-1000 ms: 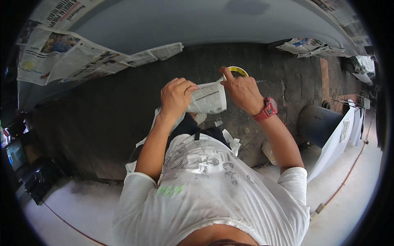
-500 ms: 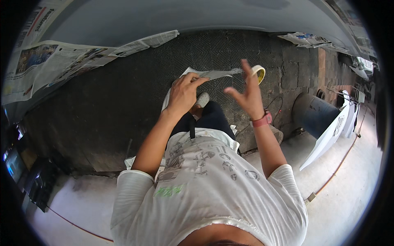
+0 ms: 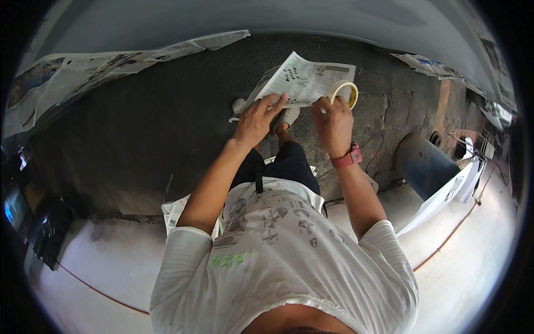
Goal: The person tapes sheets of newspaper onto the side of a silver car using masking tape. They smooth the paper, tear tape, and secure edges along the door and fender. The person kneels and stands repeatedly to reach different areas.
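A printed newspaper sheet point(image 3: 317, 78) spreads out in front of me, tilted above the dark floor. My left hand point(image 3: 257, 119) grips its near left edge, the fingers bent over the paper. My right hand point(image 3: 335, 125) is closed at the sheet's near right corner. A roll of masking tape point(image 3: 354, 96), pale with a yellow inside, sits at the fingers of that same hand; how the fingers pass around it is partly hidden. I wear a red watch point(image 3: 349, 156) on the right wrist.
A grey curved panel point(image 3: 278, 16) spans the far side, with newspaper point(image 3: 105, 72) hanging along its left edge and more newspaper point(image 3: 425, 64) at right. A dark blue drum point(image 3: 425, 164) lies at right beside white sheeting point(image 3: 445, 197). An orange hose point(image 3: 453, 234) crosses the pale floor.
The newspaper sheet has been opened out and raised, its printed side now showing. My right hand has gone from spread fingers to closed at the paper's corner, with the tape roll still on it.
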A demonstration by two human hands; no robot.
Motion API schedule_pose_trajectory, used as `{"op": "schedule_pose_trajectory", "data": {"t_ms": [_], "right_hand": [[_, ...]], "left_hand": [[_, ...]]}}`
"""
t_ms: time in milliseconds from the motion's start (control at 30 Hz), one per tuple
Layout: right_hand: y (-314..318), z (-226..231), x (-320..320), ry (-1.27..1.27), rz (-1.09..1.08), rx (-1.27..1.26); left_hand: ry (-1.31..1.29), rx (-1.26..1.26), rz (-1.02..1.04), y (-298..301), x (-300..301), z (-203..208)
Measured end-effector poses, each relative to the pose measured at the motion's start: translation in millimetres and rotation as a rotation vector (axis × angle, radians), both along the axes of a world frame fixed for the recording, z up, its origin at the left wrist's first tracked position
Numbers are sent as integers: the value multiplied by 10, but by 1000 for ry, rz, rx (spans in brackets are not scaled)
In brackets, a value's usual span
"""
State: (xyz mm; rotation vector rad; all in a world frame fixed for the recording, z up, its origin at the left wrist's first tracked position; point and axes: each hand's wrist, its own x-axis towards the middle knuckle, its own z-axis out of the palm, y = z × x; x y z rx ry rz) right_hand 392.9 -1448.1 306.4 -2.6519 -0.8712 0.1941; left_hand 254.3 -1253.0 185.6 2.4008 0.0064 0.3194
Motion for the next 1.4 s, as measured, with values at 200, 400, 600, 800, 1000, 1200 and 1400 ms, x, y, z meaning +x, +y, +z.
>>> {"op": "schedule_pose_trajectory", "data": {"t_ms": [200,400,600,800,1000,1200,1400], "right_hand": [[-138,-649,793,-9,-115,13],[-525,-2243,1710,1,-269,44],[-794,-3779,2507,-47,-354,210],[-1115,-4926,2984,-100,-313,383],[-977,-5354,3335,-189,-306,462],[-1098,-5452,3605,-215,-360,506],[-1142,-5408,3646,-313,-325,421]], "left_hand": [[348,-61,374,225,-73,-1044],[438,-102,453,813,413,-2180],[374,-117,577,1435,1084,-3229],[148,-548,663,1499,1583,-3776],[-222,-751,698,1545,1872,-4403],[-355,-721,768,1457,2007,-4473],[-322,-587,909,1327,2077,-4439]]}}
